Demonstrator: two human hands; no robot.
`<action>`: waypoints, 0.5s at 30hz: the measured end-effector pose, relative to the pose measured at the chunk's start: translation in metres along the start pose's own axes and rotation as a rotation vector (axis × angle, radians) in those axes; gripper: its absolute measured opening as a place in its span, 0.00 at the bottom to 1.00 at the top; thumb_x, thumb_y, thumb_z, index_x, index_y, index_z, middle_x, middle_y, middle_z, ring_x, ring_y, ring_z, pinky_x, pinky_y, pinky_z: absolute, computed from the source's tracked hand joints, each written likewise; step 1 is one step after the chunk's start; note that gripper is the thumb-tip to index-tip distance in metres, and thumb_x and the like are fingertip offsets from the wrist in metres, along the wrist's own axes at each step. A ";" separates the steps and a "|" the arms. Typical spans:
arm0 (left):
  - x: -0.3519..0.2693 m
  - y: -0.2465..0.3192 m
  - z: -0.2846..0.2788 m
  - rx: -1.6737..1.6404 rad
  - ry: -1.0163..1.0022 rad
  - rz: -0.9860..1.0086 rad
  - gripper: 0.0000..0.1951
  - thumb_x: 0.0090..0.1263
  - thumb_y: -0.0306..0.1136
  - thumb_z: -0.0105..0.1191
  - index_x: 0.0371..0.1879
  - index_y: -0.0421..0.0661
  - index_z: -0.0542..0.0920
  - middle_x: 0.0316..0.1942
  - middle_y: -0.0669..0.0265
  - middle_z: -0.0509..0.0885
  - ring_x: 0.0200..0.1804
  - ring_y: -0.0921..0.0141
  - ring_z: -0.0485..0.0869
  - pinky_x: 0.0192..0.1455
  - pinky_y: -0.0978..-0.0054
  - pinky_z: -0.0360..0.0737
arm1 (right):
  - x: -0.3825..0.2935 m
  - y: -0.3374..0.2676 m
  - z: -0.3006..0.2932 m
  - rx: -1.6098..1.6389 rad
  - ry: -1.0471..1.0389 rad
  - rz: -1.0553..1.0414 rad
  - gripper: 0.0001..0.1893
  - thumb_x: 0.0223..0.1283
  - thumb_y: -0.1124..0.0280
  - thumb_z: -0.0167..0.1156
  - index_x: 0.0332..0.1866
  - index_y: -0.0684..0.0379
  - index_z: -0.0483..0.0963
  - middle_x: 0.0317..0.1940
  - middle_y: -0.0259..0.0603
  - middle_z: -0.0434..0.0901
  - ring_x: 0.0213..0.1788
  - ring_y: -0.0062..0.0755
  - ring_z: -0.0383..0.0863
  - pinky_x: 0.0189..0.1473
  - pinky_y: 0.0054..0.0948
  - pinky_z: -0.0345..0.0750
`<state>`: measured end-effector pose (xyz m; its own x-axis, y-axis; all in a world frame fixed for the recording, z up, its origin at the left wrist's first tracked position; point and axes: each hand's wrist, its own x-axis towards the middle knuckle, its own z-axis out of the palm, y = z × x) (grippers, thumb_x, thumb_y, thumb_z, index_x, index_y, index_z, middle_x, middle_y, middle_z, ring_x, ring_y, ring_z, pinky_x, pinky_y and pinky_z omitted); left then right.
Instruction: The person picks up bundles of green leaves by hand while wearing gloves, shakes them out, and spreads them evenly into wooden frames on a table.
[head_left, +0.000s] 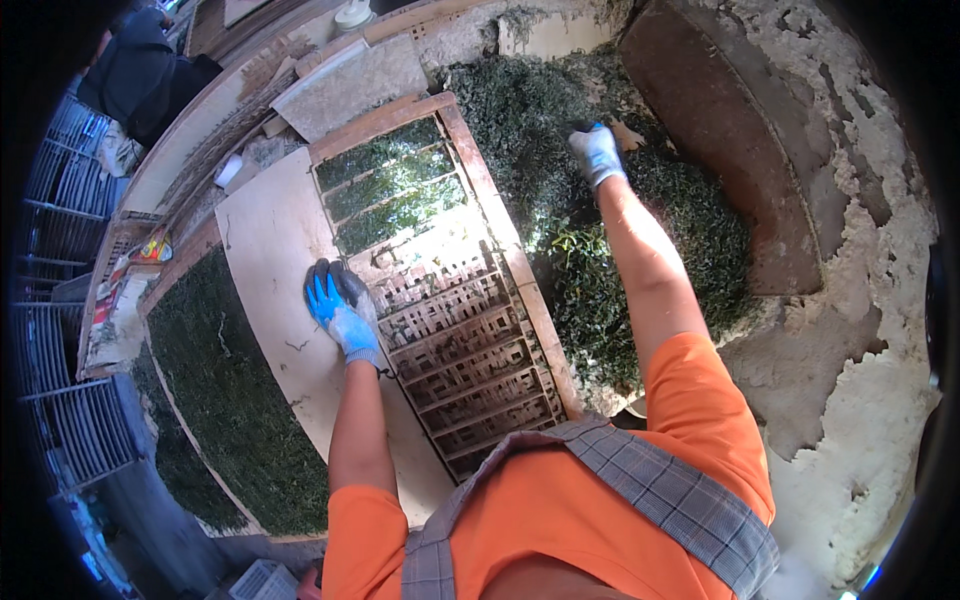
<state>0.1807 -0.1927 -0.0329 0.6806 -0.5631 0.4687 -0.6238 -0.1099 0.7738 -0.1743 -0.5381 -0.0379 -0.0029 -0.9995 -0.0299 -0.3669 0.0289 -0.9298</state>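
My left hand (339, 307), in a blue and grey glove, lies with its fingers together on a pale board (281, 217), beside the edge of a wooden frame (499, 217). Slatted, woven lattice (457, 345) spans the frame; dark green leafy material (397, 176) covers its far part, while the near part shows bare. My right hand (596, 152), gloved too, is at a large heap of the same green material (585, 292) to the right, fingers curled; whether it grips any leaves is hidden. Left of the board lies a flat, even layer of green material (232, 382).
A curved brown panel (720, 157) borders the heap on the right, next to a crusted, pale surface (817, 420). Metal racks (67, 300) stand at the far left. A person in dark clothing (142, 75) is at the upper left. A white plastic basket (262, 581) sits at the bottom.
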 end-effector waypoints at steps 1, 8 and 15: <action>0.000 -0.003 -0.001 -0.060 0.000 -0.040 0.11 0.72 0.23 0.45 0.47 0.33 0.80 0.54 0.59 0.77 0.59 0.66 0.76 0.63 0.71 0.76 | 0.005 -0.019 -0.019 -0.805 0.012 0.089 0.16 0.52 0.68 0.64 0.48 0.56 0.84 0.37 0.47 0.87 0.39 0.41 0.87 0.46 0.35 0.82; 0.003 -0.011 -0.011 0.184 -0.037 0.075 0.12 0.67 0.18 0.52 0.48 0.34 0.82 0.55 0.55 0.79 0.57 0.64 0.78 0.62 0.72 0.77 | -0.094 -0.048 0.040 -0.084 -0.569 -0.276 0.21 0.52 0.70 0.63 0.54 0.58 0.81 0.43 0.46 0.87 0.45 0.37 0.87 0.49 0.29 0.81; 0.002 -0.008 -0.017 0.255 -0.040 0.137 0.12 0.71 0.23 0.49 0.51 0.37 0.80 0.54 0.55 0.80 0.61 0.62 0.75 0.67 0.66 0.73 | -0.082 -0.048 0.042 -0.387 -0.076 0.040 0.10 0.54 0.74 0.63 0.42 0.55 0.85 0.36 0.43 0.88 0.39 0.34 0.87 0.45 0.31 0.81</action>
<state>0.1932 -0.1794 -0.0307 0.5711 -0.6180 0.5402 -0.7886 -0.2305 0.5701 -0.1173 -0.4567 -0.0064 0.0393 -0.9938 -0.1037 -0.6916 0.0479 -0.7207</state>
